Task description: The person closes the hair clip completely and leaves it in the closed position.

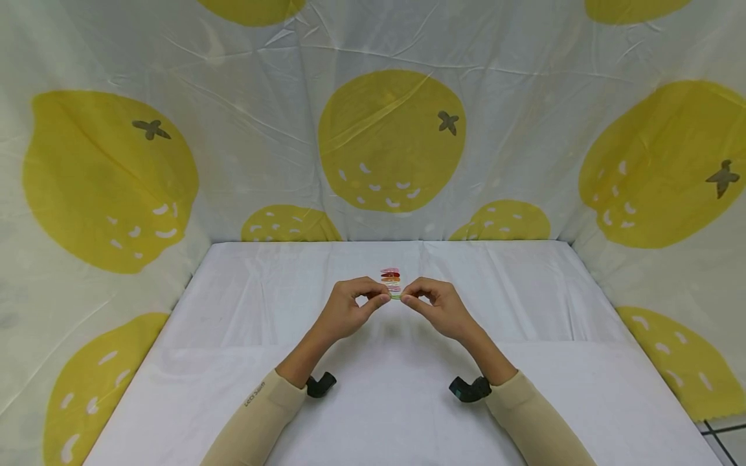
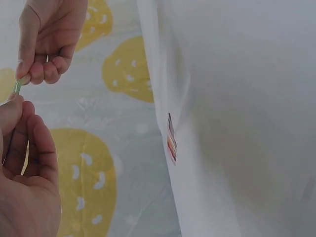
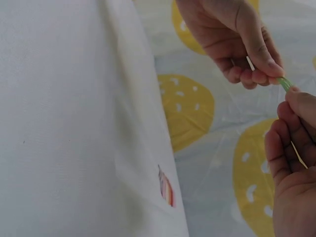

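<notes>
A thin green rubber band [image 1: 395, 297] is stretched between my two hands, low over the white table. My left hand [image 1: 348, 309] pinches its left end between thumb and forefinger, while the right hand [image 1: 441, 309] pinches the other end the same way. Two close strands of the green band [image 3: 285, 83] show between the fingertips in the right wrist view. Just beyond the hands, a short column of thin bands [image 1: 390, 275] in pink, red and orange lies flat on the cloth. Its near end is partly hidden by the fingers.
A white cloth covers the table [image 1: 396, 401]. Hanging fabric with yellow lemon prints [image 1: 392, 141] stands behind it and along both sides. Dark wrist devices [image 1: 469, 389] are worn under both forearms. Floor tiles [image 1: 725, 437] show at the lower right.
</notes>
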`<state>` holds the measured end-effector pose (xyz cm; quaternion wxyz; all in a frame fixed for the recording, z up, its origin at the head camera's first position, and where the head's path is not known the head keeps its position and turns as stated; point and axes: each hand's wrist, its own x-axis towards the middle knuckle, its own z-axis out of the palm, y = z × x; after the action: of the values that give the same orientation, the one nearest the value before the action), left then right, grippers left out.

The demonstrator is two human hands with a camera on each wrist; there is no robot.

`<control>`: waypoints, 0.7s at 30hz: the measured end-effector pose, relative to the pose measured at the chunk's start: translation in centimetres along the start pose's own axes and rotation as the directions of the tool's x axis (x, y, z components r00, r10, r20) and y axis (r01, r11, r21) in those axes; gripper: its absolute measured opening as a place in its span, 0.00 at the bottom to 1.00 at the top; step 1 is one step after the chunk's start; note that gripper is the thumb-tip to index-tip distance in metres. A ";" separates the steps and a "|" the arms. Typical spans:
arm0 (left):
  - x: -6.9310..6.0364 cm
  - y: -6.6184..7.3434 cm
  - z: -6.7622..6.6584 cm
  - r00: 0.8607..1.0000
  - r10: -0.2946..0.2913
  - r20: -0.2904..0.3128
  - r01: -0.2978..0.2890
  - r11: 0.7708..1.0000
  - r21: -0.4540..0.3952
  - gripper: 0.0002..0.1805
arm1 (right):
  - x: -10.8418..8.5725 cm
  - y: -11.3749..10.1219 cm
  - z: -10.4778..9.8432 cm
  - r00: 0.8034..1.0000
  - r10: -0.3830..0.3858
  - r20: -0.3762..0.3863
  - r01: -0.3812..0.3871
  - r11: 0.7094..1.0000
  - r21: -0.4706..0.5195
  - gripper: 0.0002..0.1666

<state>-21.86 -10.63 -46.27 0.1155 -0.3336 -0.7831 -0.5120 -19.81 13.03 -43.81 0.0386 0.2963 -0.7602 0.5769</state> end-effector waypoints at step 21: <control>-0.1 -1.0 0.2 0.981 -0.192 -0.036 0.194 0.979 0.062 0.05 | 0.0 1.3 0.3 0.993 0.068 -0.092 -0.076 0.993 -0.088 0.03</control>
<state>-22.39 -10.73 -47.17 0.0880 -0.2444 -0.8262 -0.4999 -20.36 12.98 -44.98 0.0649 0.2404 -0.7935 0.5554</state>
